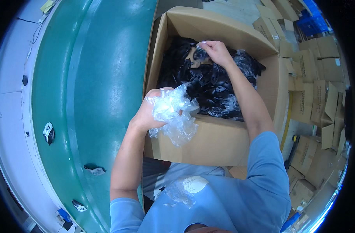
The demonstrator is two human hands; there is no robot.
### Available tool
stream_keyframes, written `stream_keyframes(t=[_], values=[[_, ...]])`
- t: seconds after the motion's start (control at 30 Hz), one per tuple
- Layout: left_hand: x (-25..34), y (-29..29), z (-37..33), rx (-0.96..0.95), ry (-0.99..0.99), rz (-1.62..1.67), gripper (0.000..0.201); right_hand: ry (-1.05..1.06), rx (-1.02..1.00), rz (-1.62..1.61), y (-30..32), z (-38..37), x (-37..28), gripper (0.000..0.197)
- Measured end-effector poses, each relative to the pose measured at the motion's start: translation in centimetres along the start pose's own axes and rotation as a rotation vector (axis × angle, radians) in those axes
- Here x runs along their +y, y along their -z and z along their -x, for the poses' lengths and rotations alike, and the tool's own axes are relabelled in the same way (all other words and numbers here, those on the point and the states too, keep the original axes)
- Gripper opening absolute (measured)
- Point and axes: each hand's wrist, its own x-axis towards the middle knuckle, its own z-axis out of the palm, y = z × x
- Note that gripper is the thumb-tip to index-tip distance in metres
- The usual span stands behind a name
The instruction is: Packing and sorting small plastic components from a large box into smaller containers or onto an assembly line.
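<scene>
Open cardboard box point(208, 136) with black parts point(210, 79) inside

On my left stretches a long, glossy green work surface point(103, 77), bordered by a white ledge point(6, 112) with a thin dark cable point(28, 21) near its far end. On my right, brown cardboard boxes point(304, 70) crowd together, blue plastic crates point(313, 21) beside the farthest.

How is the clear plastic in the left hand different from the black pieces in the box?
The clear plastic is see-through; the black pieces are dark. The clear plastic is crumpled in the left hand; the black pieces lie heaped in the box. Both look shiny.
</scene>
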Motion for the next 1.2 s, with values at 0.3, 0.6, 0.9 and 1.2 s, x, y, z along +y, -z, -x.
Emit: stream_keyframes(t=[0.3, 0.6, 0.9, 1.2], values=[[0.5, -2.1, -0.1, 0.054, 0.013, 0.028, 0.017, 0.149, 0.117, -0.245, 3.2, 1.1, -4.4, 0.032], [0.1, -1.4, -0.4, 0.053, 0.044, -0.036, 0.018, 0.318, 0.047, 0.098, 5.2, 1.4, -6.2, 0.025], [0.2, -0.7, -0.9, 0.233, 0.125, 0.047, 0.053, 0.12, -0.468, -0.679, -2.0, 6.5, -15.1, 0.023], [0.4, -0.6, -1.5, 0.138, 0.111, -0.242, 0.018, -0.301, 0.259, 0.425, 2.2, 4.1, 4.8, 0.045]])
